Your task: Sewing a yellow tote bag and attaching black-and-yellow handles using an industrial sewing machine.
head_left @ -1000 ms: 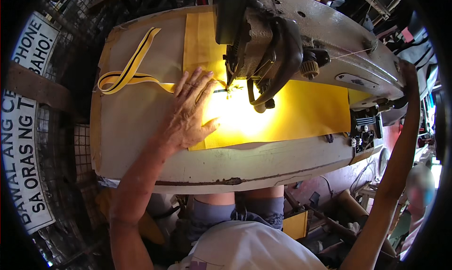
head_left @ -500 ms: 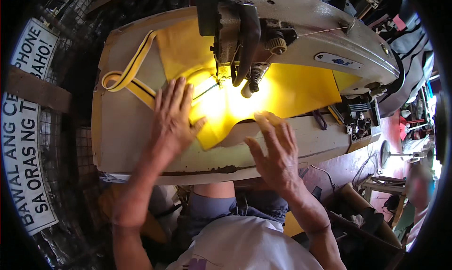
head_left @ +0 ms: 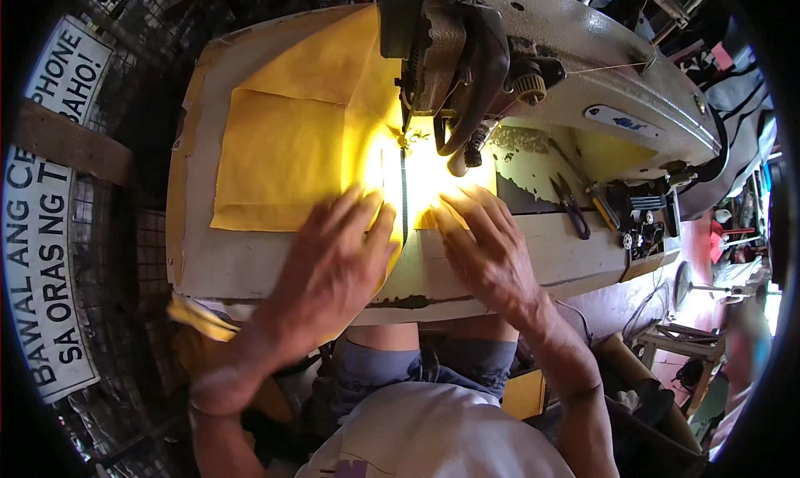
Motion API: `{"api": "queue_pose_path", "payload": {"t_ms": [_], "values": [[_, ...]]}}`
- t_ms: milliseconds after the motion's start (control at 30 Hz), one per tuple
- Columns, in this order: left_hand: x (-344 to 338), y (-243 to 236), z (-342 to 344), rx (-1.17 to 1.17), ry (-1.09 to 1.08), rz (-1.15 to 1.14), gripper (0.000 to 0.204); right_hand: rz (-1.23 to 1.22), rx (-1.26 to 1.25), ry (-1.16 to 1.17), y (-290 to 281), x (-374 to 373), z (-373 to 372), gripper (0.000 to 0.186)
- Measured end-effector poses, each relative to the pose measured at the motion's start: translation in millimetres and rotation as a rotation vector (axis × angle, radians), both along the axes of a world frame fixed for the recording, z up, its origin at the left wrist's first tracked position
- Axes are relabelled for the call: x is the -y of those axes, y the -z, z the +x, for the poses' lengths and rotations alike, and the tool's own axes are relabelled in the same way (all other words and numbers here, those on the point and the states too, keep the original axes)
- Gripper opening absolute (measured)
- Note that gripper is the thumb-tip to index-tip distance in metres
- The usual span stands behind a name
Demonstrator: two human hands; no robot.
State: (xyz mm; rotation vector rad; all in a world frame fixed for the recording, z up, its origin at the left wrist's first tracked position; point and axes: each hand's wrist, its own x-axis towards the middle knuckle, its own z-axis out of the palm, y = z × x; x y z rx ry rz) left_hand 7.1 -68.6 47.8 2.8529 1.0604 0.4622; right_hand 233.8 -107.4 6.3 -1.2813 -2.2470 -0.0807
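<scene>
Yellow fabric (head_left: 283, 153) lies turned on the sewing table (head_left: 192, 228), reaching under the lit needle area of the sewing machine (head_left: 567, 45); glare hides detail there. A dark-lined strip (head_left: 404, 195) runs from the presser foot toward me. My left hand (head_left: 337, 261), slightly blurred, lies with fingers apart on the fabric just left of this strip. My right hand (head_left: 487, 253) rests with fingers stretched out on the yellow material right of the strip, below the needle. Another length of yellow tape (head_left: 200, 320) hangs over the table's front left edge.
Scissors (head_left: 571, 207), a yellow-handled tool (head_left: 604, 207) and a bobbin winder (head_left: 646, 236) sit at the table's right. A mesh wall with signs (head_left: 58, 286) stands at left. A standing fan (head_left: 692, 282) and a blurred figure or object are at far right.
The fabric has swung round, so the strip now runs toward me instead of leftward. My right hand came from the machine's right end to the fabric; my left hand moved lower.
</scene>
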Motion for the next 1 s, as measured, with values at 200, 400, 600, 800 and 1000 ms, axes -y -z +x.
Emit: {"api": "queue_pose_path", "payload": {"t_ms": [200,400,600,800,1000], "values": [[-79,28,-4,0.159,0.343,0.014,0.03,-0.103,-0.077,-0.078,9,-25,-2,0.035],[-70,49,-7,0.221,0.257,-0.005,0.039,-0.181,-0.131,0.055,1,-34,-11,0.02],[-71,46,-8,0.204,0.257,-0.018,0.045,-0.172,-0.279,0.133,14,-51,-23,0.013],[-70,43,-6,0.169,0.24,-0.005,0.05,-0.01,0.08,0.136,28,-64,1,0.011],[-72,39,-6,0.171,0.252,-0.035,0.052,-0.551,-0.346,-0.015,13,-98,42,0.024]]}}
